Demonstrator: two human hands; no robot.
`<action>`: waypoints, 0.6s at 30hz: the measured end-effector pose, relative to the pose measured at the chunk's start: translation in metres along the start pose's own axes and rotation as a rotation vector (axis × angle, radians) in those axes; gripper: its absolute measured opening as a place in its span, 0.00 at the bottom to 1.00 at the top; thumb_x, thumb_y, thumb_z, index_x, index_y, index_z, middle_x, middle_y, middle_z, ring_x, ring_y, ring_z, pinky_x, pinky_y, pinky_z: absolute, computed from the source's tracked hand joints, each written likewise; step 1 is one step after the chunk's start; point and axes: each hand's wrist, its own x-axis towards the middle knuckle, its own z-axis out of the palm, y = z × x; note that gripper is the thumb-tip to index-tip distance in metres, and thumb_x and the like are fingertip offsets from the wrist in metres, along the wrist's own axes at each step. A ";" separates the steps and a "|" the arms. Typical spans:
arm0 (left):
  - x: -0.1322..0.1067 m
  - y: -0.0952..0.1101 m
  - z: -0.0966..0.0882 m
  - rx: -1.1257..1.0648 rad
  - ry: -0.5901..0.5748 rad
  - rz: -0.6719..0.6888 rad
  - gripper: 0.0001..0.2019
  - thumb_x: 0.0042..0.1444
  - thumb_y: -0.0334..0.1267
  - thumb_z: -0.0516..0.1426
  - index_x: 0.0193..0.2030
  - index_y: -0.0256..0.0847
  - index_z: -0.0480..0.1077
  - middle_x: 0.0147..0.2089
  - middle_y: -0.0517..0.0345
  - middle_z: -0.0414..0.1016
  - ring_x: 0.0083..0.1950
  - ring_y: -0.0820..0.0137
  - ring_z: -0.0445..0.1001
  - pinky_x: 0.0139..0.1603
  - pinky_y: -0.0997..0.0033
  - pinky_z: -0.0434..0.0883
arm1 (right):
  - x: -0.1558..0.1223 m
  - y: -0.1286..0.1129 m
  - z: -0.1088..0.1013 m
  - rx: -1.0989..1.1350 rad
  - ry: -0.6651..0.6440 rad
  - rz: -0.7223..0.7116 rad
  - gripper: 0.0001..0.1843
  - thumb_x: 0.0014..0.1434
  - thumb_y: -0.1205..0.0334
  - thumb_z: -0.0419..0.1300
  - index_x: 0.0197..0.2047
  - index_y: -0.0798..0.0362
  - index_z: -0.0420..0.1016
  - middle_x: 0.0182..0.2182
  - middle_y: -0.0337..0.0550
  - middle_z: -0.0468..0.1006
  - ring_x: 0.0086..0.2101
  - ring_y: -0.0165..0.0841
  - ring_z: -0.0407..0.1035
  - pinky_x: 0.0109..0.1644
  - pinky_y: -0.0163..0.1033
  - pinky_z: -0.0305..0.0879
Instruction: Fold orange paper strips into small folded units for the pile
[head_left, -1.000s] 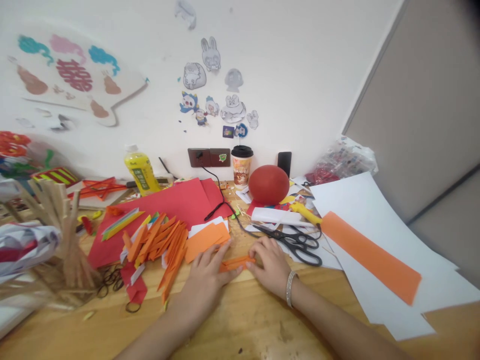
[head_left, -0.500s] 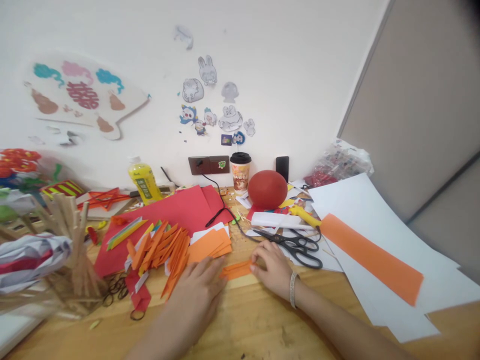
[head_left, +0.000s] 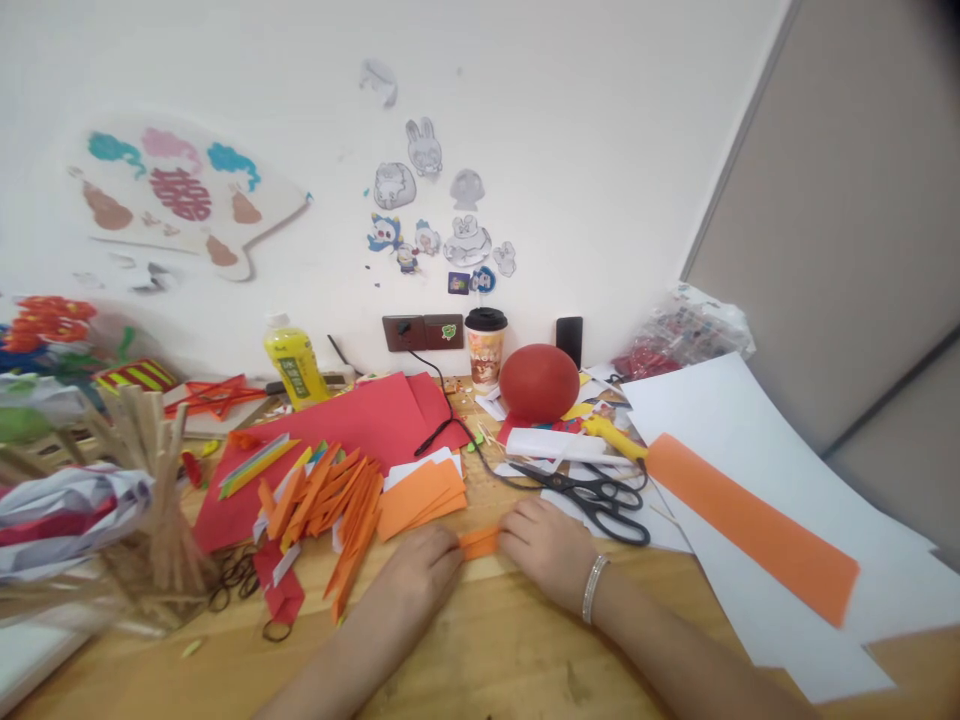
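Note:
A narrow strip of folded orange paper (head_left: 480,543) lies on the wooden table between my two hands. My left hand (head_left: 424,572) has its fingers curled together on the strip's left end. On the right end, the fingers of my right hand (head_left: 546,548) press down, with a silvery bracelet at the wrist. Both ends of the strip are hidden under the fingers. Just beyond my left hand are flat orange paper pieces (head_left: 427,497), and to their left a heap of folded orange strips (head_left: 330,500). Black scissors (head_left: 600,500) rest past my right hand.
A long orange strip (head_left: 750,525) lies on white sheets (head_left: 795,460) at right. Behind stand a red balloon (head_left: 539,384), a lidded cup (head_left: 486,350) and a yellow bottle (head_left: 295,365). A yellow-handled tool (head_left: 615,438) trails a black cord. Wooden sticks (head_left: 161,500) stand at left.
My left hand has moved in onto the strip's left end, its fingers now curled instead of spread. Less of the orange strip shows between my hands. The view has shifted slightly.

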 end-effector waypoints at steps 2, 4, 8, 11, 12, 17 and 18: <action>0.003 0.001 -0.001 -0.004 0.000 -0.012 0.16 0.64 0.33 0.42 0.34 0.37 0.70 0.33 0.53 0.72 0.35 0.69 0.71 0.38 0.70 0.71 | 0.001 -0.001 0.003 -0.017 -0.011 -0.012 0.09 0.63 0.69 0.51 0.33 0.55 0.71 0.33 0.44 0.73 0.33 0.35 0.62 0.35 0.39 0.56; 0.005 0.002 -0.002 -0.018 -0.018 -0.023 0.17 0.64 0.32 0.42 0.34 0.37 0.70 0.32 0.53 0.71 0.35 0.69 0.71 0.37 0.70 0.70 | 0.001 -0.002 0.003 -0.003 -0.006 -0.008 0.09 0.63 0.69 0.51 0.33 0.55 0.71 0.32 0.45 0.73 0.33 0.35 0.62 0.35 0.39 0.56; 0.002 0.004 -0.005 -0.033 -0.050 -0.040 0.14 0.63 0.32 0.43 0.35 0.39 0.69 0.33 0.54 0.71 0.35 0.68 0.70 0.37 0.70 0.70 | 0.000 -0.004 0.002 0.069 0.052 -0.026 0.11 0.64 0.70 0.48 0.35 0.56 0.70 0.35 0.46 0.72 0.36 0.35 0.62 0.39 0.40 0.57; -0.004 0.004 -0.003 -0.038 -0.067 -0.059 0.13 0.62 0.31 0.44 0.35 0.39 0.68 0.31 0.56 0.70 0.33 0.68 0.69 0.35 0.69 0.69 | -0.001 -0.007 0.002 0.126 0.073 -0.059 0.12 0.63 0.71 0.46 0.34 0.56 0.70 0.36 0.47 0.72 0.36 0.35 0.62 0.40 0.40 0.57; -0.005 0.005 -0.002 -0.048 -0.071 -0.076 0.12 0.62 0.30 0.44 0.35 0.39 0.68 0.31 0.56 0.70 0.34 0.68 0.69 0.36 0.69 0.69 | 0.000 -0.007 0.003 0.153 0.072 -0.044 0.12 0.63 0.71 0.47 0.34 0.56 0.70 0.35 0.46 0.73 0.35 0.35 0.62 0.39 0.40 0.58; -0.002 0.006 0.000 -0.084 -0.106 -0.215 0.11 0.60 0.29 0.46 0.38 0.40 0.69 0.33 0.55 0.71 0.36 0.66 0.70 0.39 0.67 0.69 | 0.005 -0.012 0.004 0.351 0.077 0.169 0.08 0.60 0.70 0.50 0.35 0.54 0.70 0.31 0.42 0.73 0.35 0.33 0.63 0.38 0.37 0.59; 0.001 0.007 -0.001 -0.071 -0.121 -0.247 0.11 0.60 0.30 0.46 0.37 0.40 0.69 0.33 0.55 0.71 0.36 0.66 0.70 0.38 0.66 0.69 | 0.006 -0.013 0.004 0.377 0.072 0.202 0.08 0.60 0.71 0.51 0.34 0.54 0.70 0.31 0.41 0.73 0.35 0.33 0.64 0.39 0.37 0.59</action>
